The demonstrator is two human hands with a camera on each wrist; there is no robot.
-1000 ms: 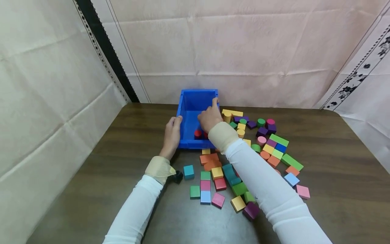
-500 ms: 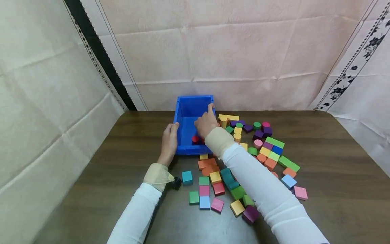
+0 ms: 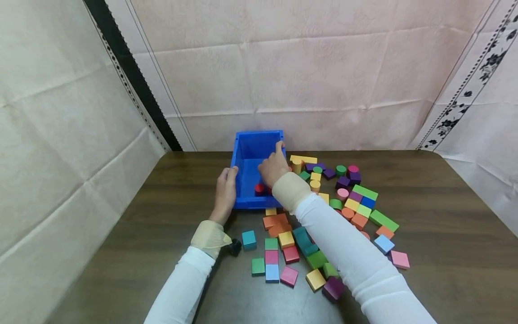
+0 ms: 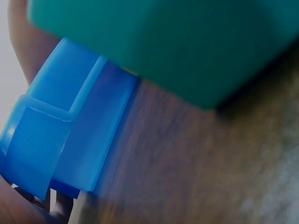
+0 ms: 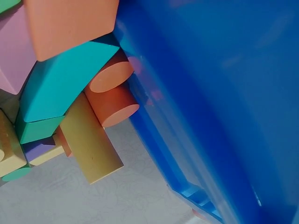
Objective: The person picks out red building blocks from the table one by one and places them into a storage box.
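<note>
A blue plastic bin [image 3: 251, 203] stands near the table's far edge, with red cylinder blocks [image 3: 260, 189] in its near end. My left hand [image 3: 225, 189] grips its left side, with the thumb at the rim. In the left wrist view, fingers [image 4: 21, 205] show beneath the bin's lip [image 4: 35, 149]. My right hand [image 3: 274, 168] holds the right side, one finger reaching along the rim; it covers part of the bin's inside. The right wrist view shows the bin's wall [image 5: 187, 121] beside a yellow cylinder block [image 5: 91, 140] but no fingers.
Many coloured wooden blocks lie right of and in front of the bin. A teal cube [image 3: 249, 240] sits near the left wrist, and a purple block [image 3: 333, 288] lies under the right forearm. Pale cloth [image 3: 323, 81] hangs behind the wooden table [image 3: 121, 252].
The whole head view has shifted slightly, so everything sits lower in it. Both hands keep their places on the bin, and the blocks have not visibly moved.
</note>
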